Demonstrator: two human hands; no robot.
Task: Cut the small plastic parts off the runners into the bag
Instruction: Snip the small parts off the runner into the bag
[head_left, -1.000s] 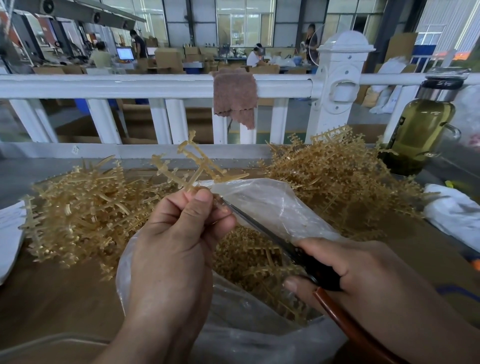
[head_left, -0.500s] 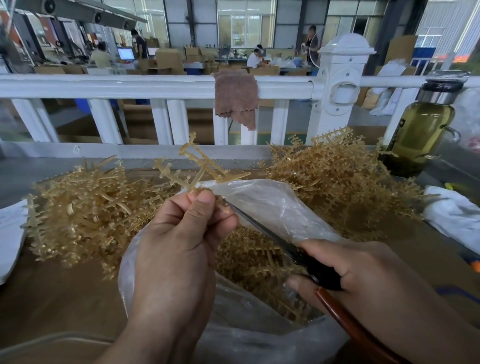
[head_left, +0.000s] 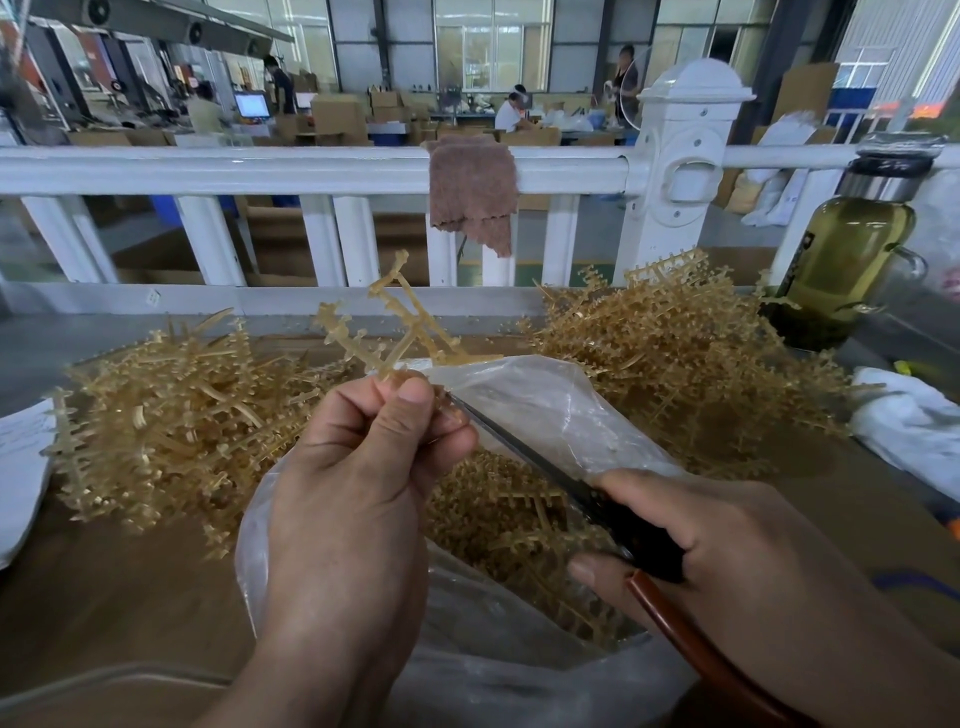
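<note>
Scissors (head_left: 519, 441) are in at the runner (head_left: 400, 322), the dark blades reaching up from the right, tips tucked just behind the left hand (head_left: 358, 483), so whether they are parted I cannot tell. That left hand pinches the runner's near end between thumb and curled fingers, the amber tree sticking up and away over the mouth of the clear bag (head_left: 561, 415). The right hand (head_left: 727, 551) is wrapped tight round the scissor handles, near and to the right. Down in the bag lies a heap of cut pieces (head_left: 498, 499); a tangled pile of runners (head_left: 171, 415) sits left on the table, and another pile (head_left: 691, 353) far right, beside a bottle (head_left: 841, 260) of greenish liquid. That runner looks feather-light, thin and fairly stiff, springy more than floppy, and I'd guess the little parts snap away easily and could fly when clipped. Best hold, by my reckoning, is on the central stem close to the cut, right over the bag's opening, with fingertips clear of the blades.
</note>
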